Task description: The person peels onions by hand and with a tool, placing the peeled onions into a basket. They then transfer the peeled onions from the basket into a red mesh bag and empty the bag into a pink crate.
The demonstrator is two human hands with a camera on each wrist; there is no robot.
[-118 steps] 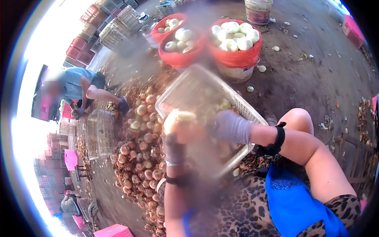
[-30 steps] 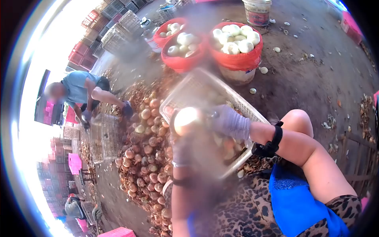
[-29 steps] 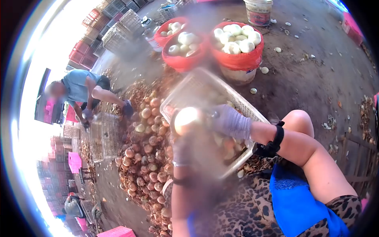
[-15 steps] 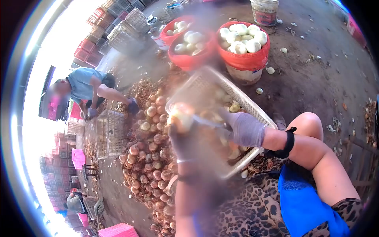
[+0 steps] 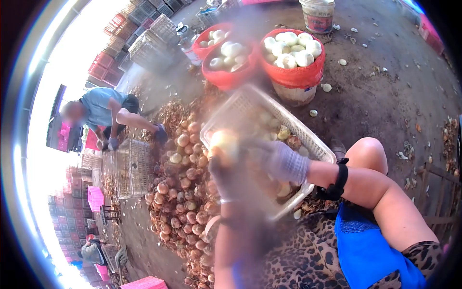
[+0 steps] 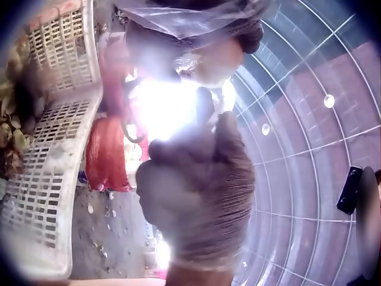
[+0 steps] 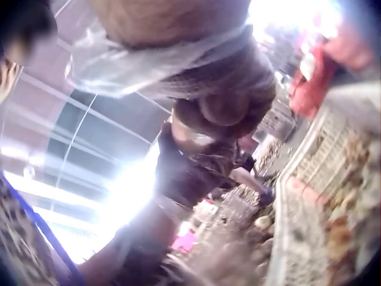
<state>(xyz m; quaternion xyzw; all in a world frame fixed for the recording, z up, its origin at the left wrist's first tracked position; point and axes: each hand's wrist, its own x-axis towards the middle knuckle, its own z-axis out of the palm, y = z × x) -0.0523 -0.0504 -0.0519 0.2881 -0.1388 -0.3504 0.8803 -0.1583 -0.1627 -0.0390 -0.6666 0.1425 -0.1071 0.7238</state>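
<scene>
In the head view my gloved left hand [image 5: 224,176] holds up a pale, partly peeled onion [image 5: 224,143]; glare and a blurred lens spot hide part of both. My gloved right hand [image 5: 288,161] comes in from the right, its fingers curled on a small knife whose blade is lost in the blur beside the onion. Both hands are over a white plastic crate [image 5: 304,129] with peeled and brown-skinned onions and peelings inside. The left wrist view shows the onion [image 6: 219,64] close to the right hand [image 6: 199,190]. The right wrist view shows the onion's side [image 7: 189,140] between the hands.
Left of the crate lies a large heap of unpeeled onions [image 5: 185,192]. Beyond it stand red-lined buckets [image 5: 296,73] of peeled onions and a white bucket [image 5: 317,23]. Another person [image 5: 103,106] sits bent over a second crate [image 5: 134,168]. Crates are stacked at far left.
Half a second ago my right hand was farther back with the knife blade showing; it is now closer to the onion, which stays in my left hand. The view has shifted slightly.
</scene>
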